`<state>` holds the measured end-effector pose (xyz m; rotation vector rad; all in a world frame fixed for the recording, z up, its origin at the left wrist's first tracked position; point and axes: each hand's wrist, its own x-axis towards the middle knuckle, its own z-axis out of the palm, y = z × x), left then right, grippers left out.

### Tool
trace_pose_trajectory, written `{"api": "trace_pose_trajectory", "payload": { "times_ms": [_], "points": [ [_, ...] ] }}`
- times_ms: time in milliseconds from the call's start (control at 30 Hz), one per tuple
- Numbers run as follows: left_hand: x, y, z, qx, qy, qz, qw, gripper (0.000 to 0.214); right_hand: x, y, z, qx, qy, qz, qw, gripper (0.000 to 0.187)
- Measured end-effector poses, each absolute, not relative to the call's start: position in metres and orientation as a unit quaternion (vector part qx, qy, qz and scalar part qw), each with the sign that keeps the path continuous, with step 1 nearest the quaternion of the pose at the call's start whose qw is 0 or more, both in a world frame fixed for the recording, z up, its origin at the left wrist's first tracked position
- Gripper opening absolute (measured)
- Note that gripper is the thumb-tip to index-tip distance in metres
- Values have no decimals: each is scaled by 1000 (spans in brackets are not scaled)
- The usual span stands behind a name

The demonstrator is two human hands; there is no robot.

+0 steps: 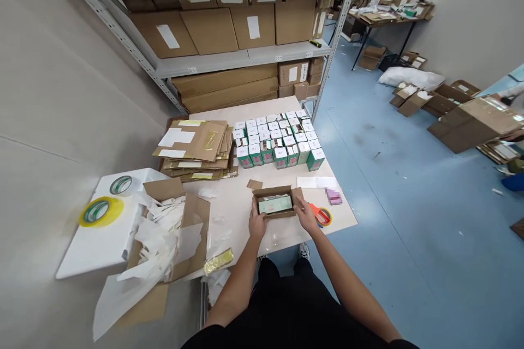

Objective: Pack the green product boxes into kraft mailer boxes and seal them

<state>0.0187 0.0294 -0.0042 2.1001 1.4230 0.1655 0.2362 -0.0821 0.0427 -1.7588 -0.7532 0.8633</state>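
head, left hand (257,224), right hand (306,215) holding carton (272,192)

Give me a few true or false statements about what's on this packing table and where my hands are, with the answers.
1. The left hand and right hand hold the open carton at its two ends. True.
2. The orange scissors lie beside the left hand. False: they lie by the right hand.
3. Green-and-white boxes stand in rows beyond the carton. True.
4. The tape rolls lie inside the carton. False: they lie on a white board left of the table.
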Motion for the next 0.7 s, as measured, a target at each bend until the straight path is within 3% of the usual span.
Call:
{"api": "trace_pose_trajectory", "payload": {
  "times_ms": [333, 700],
  "points": [
    [42, -63, -7, 725, 600, 193, 278, 9, 261, -99, 49, -658, -427, 420, 455, 49],
    [-39, -102, 24, 636, 685, 274, 228, 6, 161, -29, 84, -523, -587, 477, 393, 49]
  ]
}}
